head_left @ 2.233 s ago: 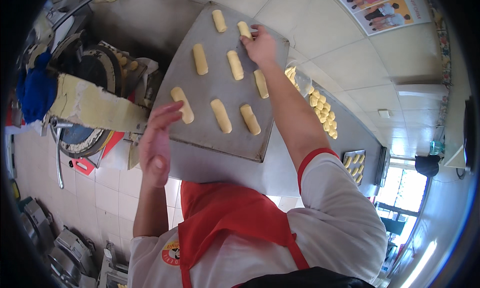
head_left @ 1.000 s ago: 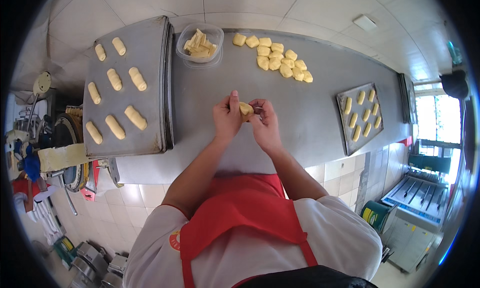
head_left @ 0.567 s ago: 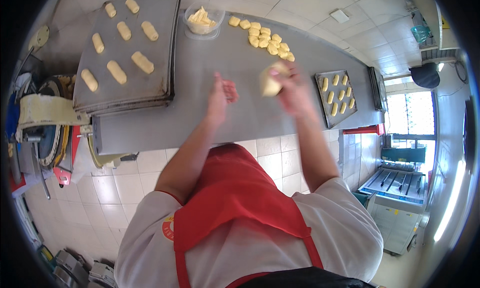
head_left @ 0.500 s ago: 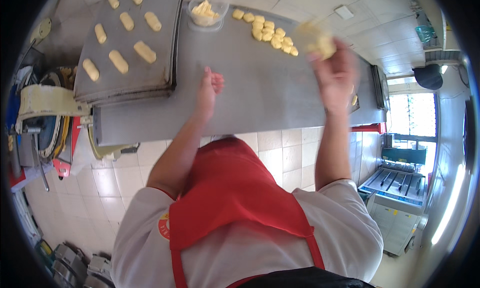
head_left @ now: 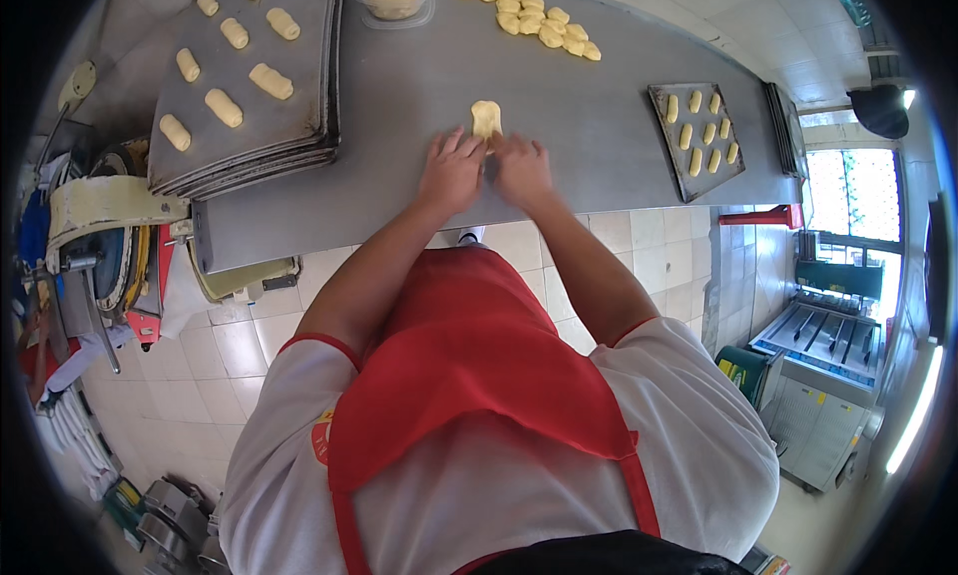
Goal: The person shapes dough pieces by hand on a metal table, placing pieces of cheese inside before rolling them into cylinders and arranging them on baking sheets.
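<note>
A flattened, pale yellow piece of dough (head_left: 486, 118) lies lengthwise on the grey metal table (head_left: 399, 106), in front of me. My left hand (head_left: 454, 171) and my right hand (head_left: 522, 173) meet at its near end. The left fingers reach forward beside the dough, with the thumb side at its edge; the right fingers are bent down onto the same edge. Both hands pinch this near end, which they partly hide. Farther back, several small dough pieces (head_left: 550, 33) lie clustered together. A clear plastic tub (head_left: 397, 6) of a pale, soft substance stands at the back left.
At the left, a stack of dark baking trays (head_left: 200, 106) carries several rolled dough pieces on top. A smaller tray (head_left: 671, 141) with several rolls lies at the right. Machinery (head_left: 110, 196) stands beyond the table's left end.
My right hand has come down from the upper right with a piece of dough, now on the table. My left hand has moved right to meet it. The view has shifted slightly.
</note>
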Motion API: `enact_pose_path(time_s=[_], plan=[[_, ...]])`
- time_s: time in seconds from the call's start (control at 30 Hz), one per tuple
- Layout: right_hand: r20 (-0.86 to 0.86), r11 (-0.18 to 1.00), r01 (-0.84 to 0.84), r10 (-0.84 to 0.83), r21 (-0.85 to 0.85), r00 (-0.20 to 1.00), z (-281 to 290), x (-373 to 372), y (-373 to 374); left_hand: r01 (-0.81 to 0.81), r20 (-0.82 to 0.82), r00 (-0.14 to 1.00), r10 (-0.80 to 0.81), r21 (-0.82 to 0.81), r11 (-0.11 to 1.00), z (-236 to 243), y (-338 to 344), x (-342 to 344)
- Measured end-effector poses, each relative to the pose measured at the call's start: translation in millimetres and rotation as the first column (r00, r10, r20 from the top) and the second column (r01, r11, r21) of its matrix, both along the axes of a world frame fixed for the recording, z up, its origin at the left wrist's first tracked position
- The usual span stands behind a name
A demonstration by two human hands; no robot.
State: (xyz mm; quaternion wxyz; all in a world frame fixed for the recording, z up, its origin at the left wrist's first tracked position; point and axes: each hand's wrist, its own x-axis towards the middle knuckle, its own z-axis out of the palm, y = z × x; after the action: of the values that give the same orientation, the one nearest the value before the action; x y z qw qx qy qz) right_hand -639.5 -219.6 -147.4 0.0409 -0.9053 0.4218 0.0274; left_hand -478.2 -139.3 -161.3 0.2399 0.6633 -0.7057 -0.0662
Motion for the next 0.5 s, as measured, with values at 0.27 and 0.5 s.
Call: enact_pose_path(time_s=[0.27,0.5], plan=[[-0.197,0.966,0.111,-0.065,0.231,0.978,14.2,-11.6,36.6,0.186,0.250,0.941,-0.231,0.189,0.964,0.2,16.0,15.4],[-0.273,0.938,0.170,-0.085,0.303,0.958,32.9,-12.0,50.3,0.205,0.238,0.937,-0.256,0.218,0.954,0.3,41.9,22.6]])
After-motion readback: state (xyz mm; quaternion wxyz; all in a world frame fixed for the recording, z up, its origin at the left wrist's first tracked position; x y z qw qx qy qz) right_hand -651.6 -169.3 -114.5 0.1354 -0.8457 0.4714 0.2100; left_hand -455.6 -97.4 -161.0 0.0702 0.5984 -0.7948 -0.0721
